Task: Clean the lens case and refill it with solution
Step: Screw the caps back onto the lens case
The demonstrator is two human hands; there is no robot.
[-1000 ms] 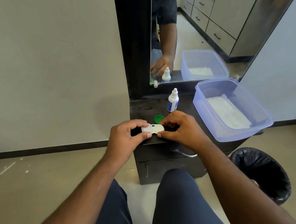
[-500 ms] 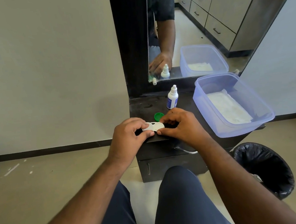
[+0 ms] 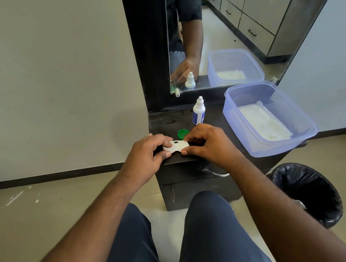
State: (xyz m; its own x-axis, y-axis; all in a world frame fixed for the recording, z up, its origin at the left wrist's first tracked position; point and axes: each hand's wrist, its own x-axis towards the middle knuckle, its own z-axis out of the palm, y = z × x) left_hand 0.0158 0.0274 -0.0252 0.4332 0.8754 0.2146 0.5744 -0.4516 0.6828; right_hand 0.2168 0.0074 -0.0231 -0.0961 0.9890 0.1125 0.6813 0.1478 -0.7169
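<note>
2 hands on job. Plastic tub (image 3: pixel 302 121), solution bottle (image 3: pixel 198 111) stand behind. Left hand (image 3: pixel 147 153), right hand (image 3: pixel 206 145) both pinch lens case (image 3: pixel 176 146) at cabinet edge. Green cap (image 3: pixel 183 133) already off. Judgement: opening step; next, unscrew second cap, steady twist.

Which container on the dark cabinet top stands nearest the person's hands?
The small white solution bottle with the blue label, upright just behind the right hand. The large translucent blue plastic tub sits farther right.

Home dressing area: mirror (image 3: pixel 233 34) w/ dark vanity cabinet (image 3: pixel 191 170), drawers reflected.
</note>
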